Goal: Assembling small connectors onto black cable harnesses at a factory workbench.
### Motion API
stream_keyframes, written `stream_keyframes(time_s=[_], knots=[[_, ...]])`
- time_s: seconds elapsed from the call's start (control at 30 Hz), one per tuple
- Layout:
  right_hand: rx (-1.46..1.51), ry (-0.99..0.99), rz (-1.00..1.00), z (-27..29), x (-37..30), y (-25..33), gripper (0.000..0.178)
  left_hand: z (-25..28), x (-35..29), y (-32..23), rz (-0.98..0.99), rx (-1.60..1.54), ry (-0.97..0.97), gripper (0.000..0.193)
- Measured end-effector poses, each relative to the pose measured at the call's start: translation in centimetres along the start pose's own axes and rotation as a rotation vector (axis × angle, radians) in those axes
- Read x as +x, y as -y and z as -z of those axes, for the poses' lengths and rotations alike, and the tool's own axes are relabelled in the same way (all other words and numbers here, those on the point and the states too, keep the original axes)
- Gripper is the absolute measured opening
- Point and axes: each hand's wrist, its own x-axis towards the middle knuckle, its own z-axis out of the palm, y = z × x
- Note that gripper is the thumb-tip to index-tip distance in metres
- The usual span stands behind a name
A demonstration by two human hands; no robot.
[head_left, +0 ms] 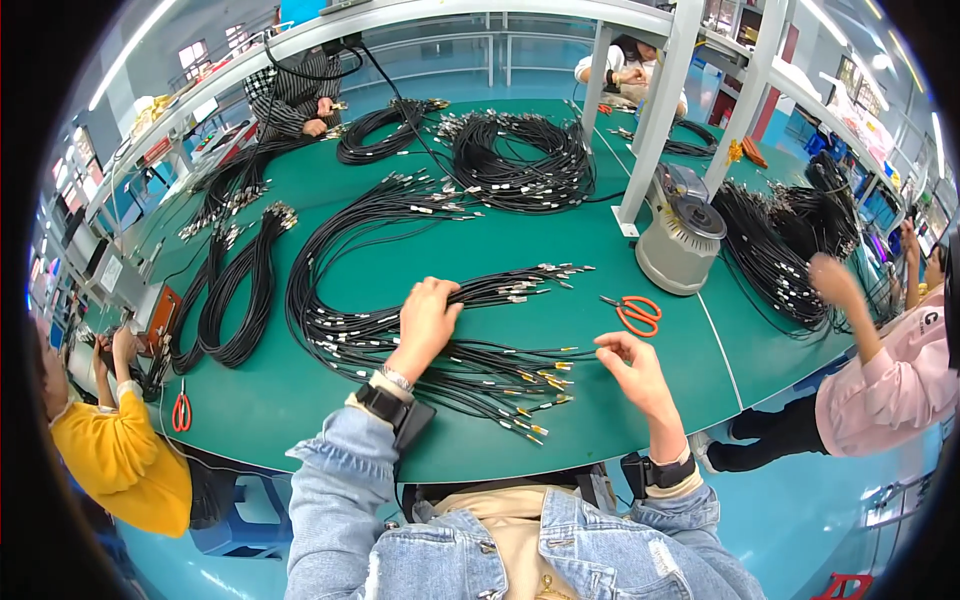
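Observation:
My left hand (424, 322) presses down on a bundle of thin black cables (350, 335) with metal connectors, lying on the green table (560, 420). The cables' ends with yellow and silver tips (535, 385) fan out to the right of that hand. My right hand (632, 370) hovers just right of those tips, fingers pinched together near one tip; whether it holds a tip I cannot tell. Orange-handled scissors (634, 313) lie just beyond my right hand.
More black cable bundles (520, 155) lie across the table. A grey round machine (683, 235) stands by a white post (650, 120). A person in yellow (120, 450) sits at left, one in pink (890, 380) at right, others at the far side. Red scissors (181, 410) lie at left.

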Motion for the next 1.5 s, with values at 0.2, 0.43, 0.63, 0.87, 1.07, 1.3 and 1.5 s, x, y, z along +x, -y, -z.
stream_keyframes(time_s=[0.2,0.43,0.63,0.87,1.07,1.3,1.5], knots=[[0.017,0.033,0.004,1.3,0.6,-0.4,0.019,-0.8,0.8,3.6,0.015,0.094,0.044,0.019],[0.065,0.029,-0.034,3.0,2.6,0.9,0.018,-1.9,1.7,4.3,0.164,0.071,0.01,0.018],[0.081,0.054,0.03,3.3,3.3,0.5,0.02,-1.6,1.8,4.2,0.25,-0.005,0.099,0.015],[0.061,0.076,0.0,3.1,3.6,0.3,0.019,-0.7,1.7,3.7,0.025,0.021,-0.074,0.015],[0.155,0.133,-0.047,1.8,5.5,0.4,0.021,0.6,-0.2,0.8,0.119,-0.354,0.025,0.013],[0.446,0.238,-0.136,-2.6,7.7,0.2,0.02,1.1,-4.3,-1.2,0.144,-0.298,0.066,0.014],[0.398,0.281,-0.13,-2.5,7.9,0.3,0.017,0.5,-0.6,-4.6,0.027,-0.469,0.24,0.013]])
